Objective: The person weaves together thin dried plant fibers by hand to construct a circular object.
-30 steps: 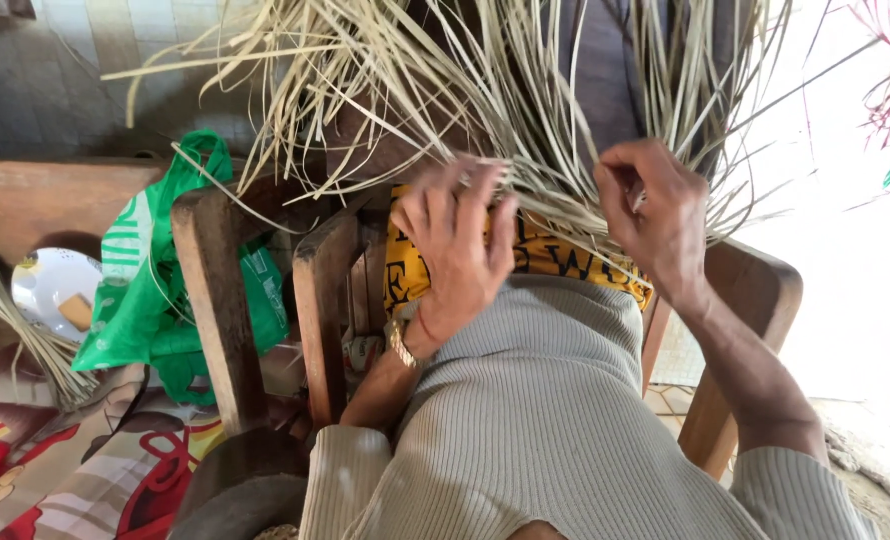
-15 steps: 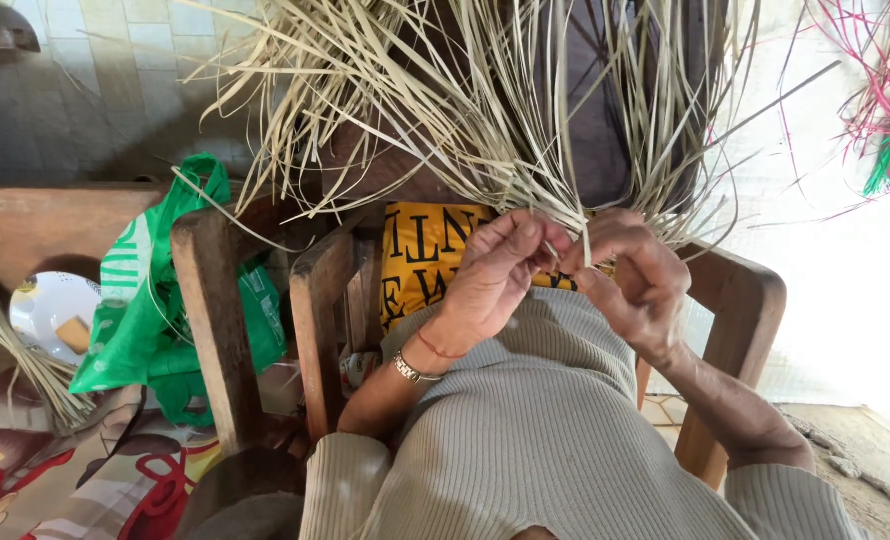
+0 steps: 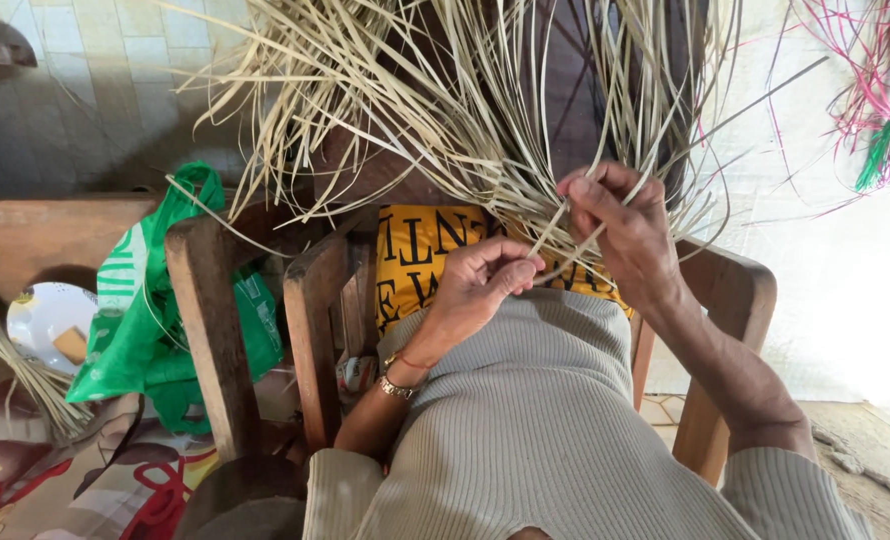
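A thick bundle of pale dry straw strips (image 3: 445, 110) fans out above my lap. My right hand (image 3: 630, 235) is raised into the bundle, fingers pinched on one thin strip that runs down to my left hand (image 3: 480, 285). The left hand's fingertips are closed on the lower end of the strips, just over a yellow cloth with black print (image 3: 415, 255). A bracelet sits on the left wrist. My beige ribbed sleeves fill the lower part of the view.
Wooden chair frames (image 3: 210, 320) stand left of my lap, and a wooden armrest (image 3: 730, 300) on the right. A green plastic bag (image 3: 140, 310) hangs at left beside a white plate (image 3: 50, 320). Pink and green strands (image 3: 880, 100) hang at upper right.
My right hand has lifted higher into the straw, drawing a strip up. The left hand has dropped slightly and stays pinched on the strips.
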